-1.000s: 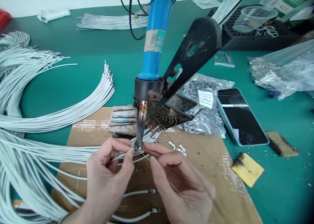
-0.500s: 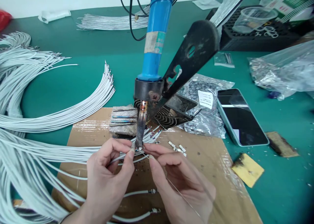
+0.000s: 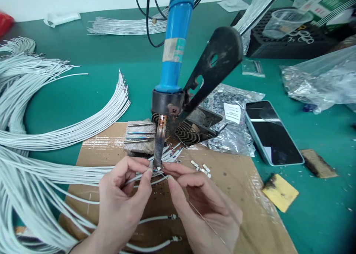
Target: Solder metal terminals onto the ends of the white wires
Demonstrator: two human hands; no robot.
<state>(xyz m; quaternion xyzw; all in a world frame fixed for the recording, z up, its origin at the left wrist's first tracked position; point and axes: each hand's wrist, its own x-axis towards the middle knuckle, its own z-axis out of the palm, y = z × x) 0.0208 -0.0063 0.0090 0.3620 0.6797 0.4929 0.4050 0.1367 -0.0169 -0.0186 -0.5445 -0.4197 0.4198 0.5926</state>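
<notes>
A blue-handled soldering iron (image 3: 171, 70) points downward in a black stand (image 3: 215, 66), its tip between my hands. My left hand (image 3: 124, 194) pinches the end of a white cable (image 3: 130, 180) just left of the tip. Between thumb and fingers of my right hand (image 3: 204, 205) runs a thin solder wire (image 3: 205, 221), its end at the tip. A small connector at the tip is largely covered by my fingertips. Two cables with metal connectors (image 3: 175, 239) lie below on the cardboard (image 3: 247, 209).
Bundles of white cables (image 3: 63, 133) spread over the left side. Small white connectors (image 3: 200, 168) lie right of the iron. A phone (image 3: 274, 133), a yellow sponge (image 3: 280, 193) and a bag of parts (image 3: 236, 115) are farther right. Metal tips rest on a grey block (image 3: 140, 135).
Almost nothing differs. My right hand has shifted very slightly left, while both hands keep their pinches at the iron's tip.
</notes>
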